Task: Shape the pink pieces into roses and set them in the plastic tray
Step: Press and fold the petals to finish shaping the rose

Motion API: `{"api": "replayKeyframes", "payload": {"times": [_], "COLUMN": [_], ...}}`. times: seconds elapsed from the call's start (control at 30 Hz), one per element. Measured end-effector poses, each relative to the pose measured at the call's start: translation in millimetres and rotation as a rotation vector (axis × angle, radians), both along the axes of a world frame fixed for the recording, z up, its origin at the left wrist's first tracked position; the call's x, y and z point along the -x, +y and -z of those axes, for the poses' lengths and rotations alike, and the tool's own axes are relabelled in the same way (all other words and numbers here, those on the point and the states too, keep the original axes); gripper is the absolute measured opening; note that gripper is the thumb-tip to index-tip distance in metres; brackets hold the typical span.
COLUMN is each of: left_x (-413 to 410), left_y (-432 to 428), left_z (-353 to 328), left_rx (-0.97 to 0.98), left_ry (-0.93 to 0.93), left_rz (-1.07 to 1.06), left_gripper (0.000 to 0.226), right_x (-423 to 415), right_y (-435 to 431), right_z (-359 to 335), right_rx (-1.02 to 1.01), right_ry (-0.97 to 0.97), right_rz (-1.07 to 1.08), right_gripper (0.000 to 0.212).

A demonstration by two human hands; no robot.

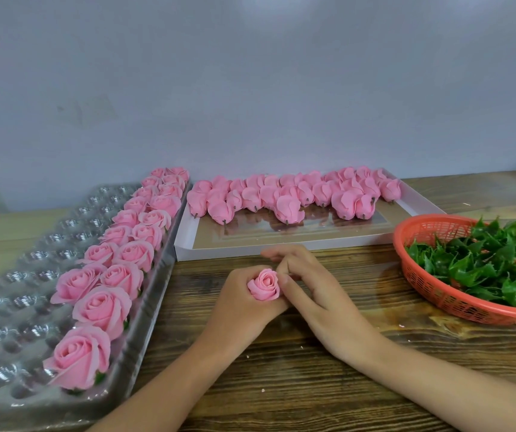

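At the centre of the wooden tabletop (281, 385), the left hand (241, 304) gripped a pink rose (264, 285) from below, its fingers curled round the base so that the bloom faced upward above the knuckles. The right hand (316, 294) was closed in against the rose from the right, with thumb and bent forefinger pinching the outer petal; its remaining fingers were loosely spread behind. Both forearms lay low over the tabletop.

The plastic tray (10, 307) lay at the left edge, running away from the viewer. Finished roses (103, 307) occupied its two right-hand columns of pockets, each seated upright; the pockets to their left held nothing.

Beyond the hands, a shallow white box (250, 249) sat just beside the tray. The unshaped pink pieces (287, 194) were crowded along its far side, most lying on their sides with short dark stubs pointing toward the viewer.

To the right, near the box, stood an orange-red mesh basket (456, 304) filled with green leaves (481, 269). A plain pale wall (250, 88) rose behind the tabletop.
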State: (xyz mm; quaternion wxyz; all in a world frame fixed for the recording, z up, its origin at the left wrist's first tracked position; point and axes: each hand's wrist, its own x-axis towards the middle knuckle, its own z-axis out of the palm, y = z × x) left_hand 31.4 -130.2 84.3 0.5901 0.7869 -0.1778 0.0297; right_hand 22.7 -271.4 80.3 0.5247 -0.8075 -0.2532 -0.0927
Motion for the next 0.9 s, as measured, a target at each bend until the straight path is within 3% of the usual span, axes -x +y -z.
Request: {"api": "replayKeyframes", "payload": {"times": [0.13, 0.23, 0.4, 0.5, 0.57, 0.67, 0.73, 0.9], "left_x": [1.3, 2.3, -0.4, -0.7, 0.9, 0.6, -0.2, -1.0], "left_y": [-0.2, -0.4, -0.3, 0.6, 0.2, 0.4, 0.2, 0.1], "left_z": [-1.6, -2.7, -1.6, -2.8, -4.7, -2.7, -2.1, -1.5], "left_rx": [-0.003, -0.07, -0.256, -0.199, -0.193, -0.165, -0.14, -0.19], "left_ry": [0.004, 0.016, 0.024, 0.041, 0.034, 0.009, -0.011, 0.021], "left_rz": [0.02, 0.043, 0.05, 0.067, 0.087, 0.065, 0.065, 0.075], "left_gripper": [0.016, 0.019, 0.01, 0.006, 0.018, 0.031, 0.025, 0.008], "right_x": [-0.6, 0.3, 2.3, -1.8, -4.0, -4.5, -4.3, -3.6], "right_y": [-2.8, -5.9, -2.8, -3.8, -4.0, -3.0, -3.5, -4.6], "right_z": [1.8, -1.6, -3.8, -1.6, -0.4, -0.6, -0.7, -0.3], "right_rx": [-0.111, -0.247, -0.197, -0.203, -0.195, -0.185, -0.211, -0.281], "right_ry": [-0.035, -0.067, -0.008, 0.089, 0.14, 0.11, 0.058, 0.066], "right_rz": [0.043, -0.038, -0.143, -0.158, -0.175, -0.184, -0.171, -0.177], "right_gripper": [0.018, 0.006, 0.006, 0.006, 0.01, 0.024, 0.031, 0.011]}}
